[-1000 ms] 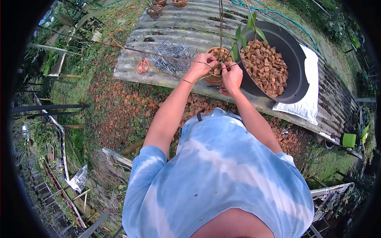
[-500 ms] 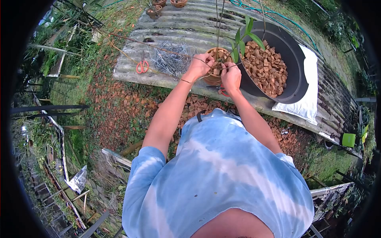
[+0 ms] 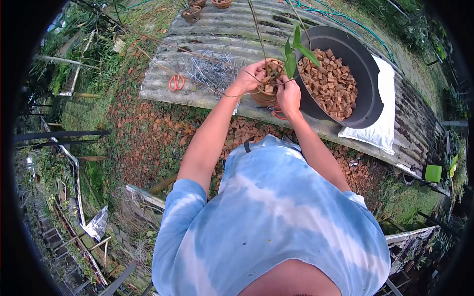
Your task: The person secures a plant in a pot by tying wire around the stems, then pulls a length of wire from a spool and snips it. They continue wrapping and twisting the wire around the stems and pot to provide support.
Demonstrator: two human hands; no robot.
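Note:
A terracotta pot (image 3: 264, 100) filled with brown husk chunks stands at the front edge of the corrugated sheet. An orchid with long thin stems and green leaves (image 3: 290, 61) rises from it, leaning to the left. My left hand (image 3: 250, 79) is closed at the pot's left rim, its fingertips pinching the base of the stems. At the right rim my right hand (image 3: 288, 94) is closed too, thumb and fingers pressed together low on the plant; what exactly they pinch is hidden. Red-handled scissors (image 3: 279, 115) lie partly hidden beside the pot.
Right of the pot, a large black tub (image 3: 368, 93) holds husk chunks (image 3: 330, 84), with a white sack (image 3: 386, 106) beyond. At left lie a heap of wire pieces (image 3: 212, 74) and orange-handled scissors (image 3: 176, 83). Small pots (image 3: 190, 16) stand at the back.
The orchid's stems and leaves have tilted to the left. My left hand has shifted slightly to the pot's left rim, and the right stays close by the right rim.

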